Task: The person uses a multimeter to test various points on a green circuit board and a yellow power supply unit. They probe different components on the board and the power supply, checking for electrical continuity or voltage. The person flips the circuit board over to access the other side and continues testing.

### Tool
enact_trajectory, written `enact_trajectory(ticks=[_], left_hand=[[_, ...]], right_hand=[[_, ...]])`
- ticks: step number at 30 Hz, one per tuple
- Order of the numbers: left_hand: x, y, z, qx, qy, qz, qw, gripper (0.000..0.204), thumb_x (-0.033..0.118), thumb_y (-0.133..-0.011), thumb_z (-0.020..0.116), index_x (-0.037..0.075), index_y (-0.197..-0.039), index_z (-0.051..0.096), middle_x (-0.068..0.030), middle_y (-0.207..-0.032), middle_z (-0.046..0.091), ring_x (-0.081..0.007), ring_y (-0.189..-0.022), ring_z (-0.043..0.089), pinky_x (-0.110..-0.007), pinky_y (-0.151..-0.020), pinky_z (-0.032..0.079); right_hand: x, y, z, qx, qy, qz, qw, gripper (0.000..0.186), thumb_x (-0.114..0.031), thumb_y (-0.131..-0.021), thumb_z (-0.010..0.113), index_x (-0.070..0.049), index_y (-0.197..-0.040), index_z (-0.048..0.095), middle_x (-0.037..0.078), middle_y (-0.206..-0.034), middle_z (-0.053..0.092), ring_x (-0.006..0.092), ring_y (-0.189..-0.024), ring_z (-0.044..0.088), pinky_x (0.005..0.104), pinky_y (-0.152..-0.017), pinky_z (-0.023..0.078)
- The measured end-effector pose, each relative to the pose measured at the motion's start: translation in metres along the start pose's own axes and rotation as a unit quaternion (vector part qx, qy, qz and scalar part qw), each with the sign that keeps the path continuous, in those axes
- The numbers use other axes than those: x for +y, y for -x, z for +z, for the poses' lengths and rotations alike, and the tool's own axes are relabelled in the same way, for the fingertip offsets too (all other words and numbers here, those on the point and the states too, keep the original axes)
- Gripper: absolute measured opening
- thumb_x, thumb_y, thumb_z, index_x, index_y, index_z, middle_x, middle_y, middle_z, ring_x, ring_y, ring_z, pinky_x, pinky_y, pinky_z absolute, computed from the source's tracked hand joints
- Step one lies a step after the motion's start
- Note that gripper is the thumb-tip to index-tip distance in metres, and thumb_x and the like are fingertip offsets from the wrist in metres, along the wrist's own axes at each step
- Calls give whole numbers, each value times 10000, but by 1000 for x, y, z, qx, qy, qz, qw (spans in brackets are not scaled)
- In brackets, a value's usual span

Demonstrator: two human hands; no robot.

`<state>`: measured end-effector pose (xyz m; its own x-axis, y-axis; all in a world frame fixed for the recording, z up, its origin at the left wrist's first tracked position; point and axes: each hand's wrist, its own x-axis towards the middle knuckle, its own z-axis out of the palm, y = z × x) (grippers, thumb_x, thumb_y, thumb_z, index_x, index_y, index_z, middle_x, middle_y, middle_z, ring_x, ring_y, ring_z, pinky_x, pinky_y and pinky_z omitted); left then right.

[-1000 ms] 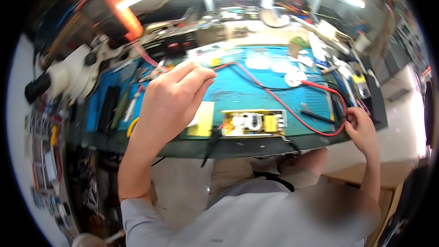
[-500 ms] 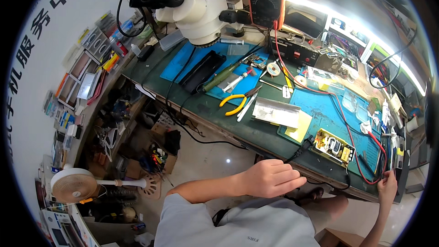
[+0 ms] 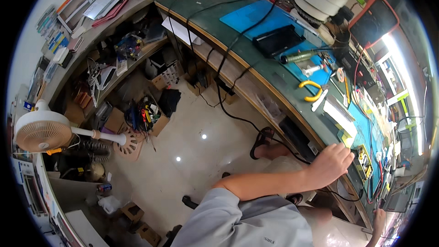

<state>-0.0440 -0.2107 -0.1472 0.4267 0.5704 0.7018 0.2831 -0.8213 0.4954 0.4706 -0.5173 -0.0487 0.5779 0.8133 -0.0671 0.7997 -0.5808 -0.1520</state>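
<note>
My left hand (image 3: 331,164) is curled closed above the bench's front edge, back of the hand up. Its palm side is hidden, so I cannot tell whether anything is in it. Close by its fingertips is an opened yellow power-supply case (image 3: 364,161) with electronic parts inside. A bent metal cover (image 3: 339,118) lies a little farther back. At the bench's right end, my right hand (image 3: 378,219) is small and blurred, its fingers drawn together near several thin tools and leads. Whatever it pinches is too small to name.
Yellow-handled pliers (image 3: 313,92), a syringe (image 3: 314,69) and a black tray (image 3: 280,41) lie on the bench. A microscope (image 3: 320,0) and a multimeter (image 3: 375,20) stand behind. A black cable (image 3: 242,118) hangs over the edge. A fan (image 3: 43,130) and boxes stand at left.
The view has swung left and down, showing more floor and shelving; the bench has shifted toward the right. My left hand stays curled by the bench edge, nearer the yellow case.
</note>
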Motion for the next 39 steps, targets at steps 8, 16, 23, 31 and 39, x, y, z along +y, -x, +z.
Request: enact_trajectory(ticks=[8,16,23,31,39], left_hand=[[-3,-1,8,24,-75,4,997,249,157,-851,643,11,-1052,663,-38,-909,570,-187,-923,559,-289,-763,452],[-10,1,0,-10,-51,11,999,379,164,-865,638,-21,-1195,654,-46,-959,589,-191,-944,569,-297,-787,471],[-20,-8,-22,-23,91,29,995,303,179,-899,757,53,-1169,699,-80,-1030,700,-272,-901,639,-406,-776,540],[-5,-95,-21,-121,82,65,987,230,32,-849,805,54,-1058,711,-82,-898,672,-235,-760,648,-381,-683,521],[15,-153,31,-291,92,143,942,117,60,-839,787,59,-930,712,-59,-902,628,-271,-842,606,-401,-761,499]], right_hand=[[-57,42,-15,3,-108,178,978,230,-259,-1020,580,-52,-954,654,18,-637,533,126,-509,492,292,-475,397],[33,11,-23,161,-214,168,949,215,-216,-1110,471,-73,-1199,605,-28,-713,536,36,-493,424,210,-422,309],[-167,37,-7,198,-179,29,963,292,-77,-1039,550,-18,-1304,657,-8,-903,600,75,-789,533,248,-698,448],[-281,41,-16,181,-44,-176,967,327,30,-880,660,-81,-1177,739,95,-924,646,271,-793,664,336,-701,534],[-277,-5,2,165,25,-329,929,390,-30,-765,696,-116,-1142,751,13,-937,644,182,-777,667,327,-632,543]])
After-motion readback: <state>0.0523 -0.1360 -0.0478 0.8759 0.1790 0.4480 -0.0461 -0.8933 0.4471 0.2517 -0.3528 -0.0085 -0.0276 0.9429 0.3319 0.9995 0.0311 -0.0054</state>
